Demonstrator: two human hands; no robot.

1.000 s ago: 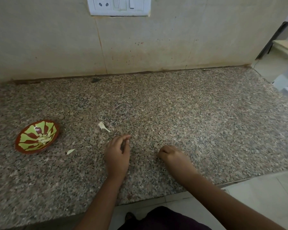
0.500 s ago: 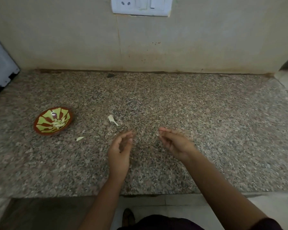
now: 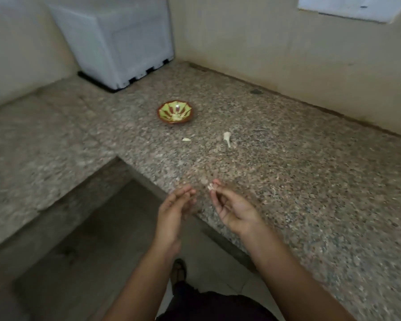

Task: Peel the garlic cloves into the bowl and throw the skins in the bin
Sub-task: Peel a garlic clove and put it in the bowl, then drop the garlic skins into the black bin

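The view has been swung to the left, and both hands have been drawn back from the middle of the tabletop (image 3: 299, 181) to its front edge. The right hand (image 3: 234, 212) is held palm-up just above that edge, and a pale scrap (image 3: 210, 186) is pinched at its fingertips; whether it is skin or garlic cannot be told through the blur. The left hand (image 3: 171, 212) is kept loose beside it, fingers nearly straight, with nothing held, and it is seen over the floor (image 3: 90, 239) rather than over the stone. The two hands are near each other but apart.

Further back, the bowl (image 3: 175, 111) is set upright on the tabletop, red-brown with a green pattern, and pale pieces are seen inside it. Between the bowl and the hands, a small skin (image 3: 186, 139) is left lying just in front of the bowl, and a long skin (image 3: 227, 138) to its right. A white box (image 3: 116, 42) is stood in the corner.
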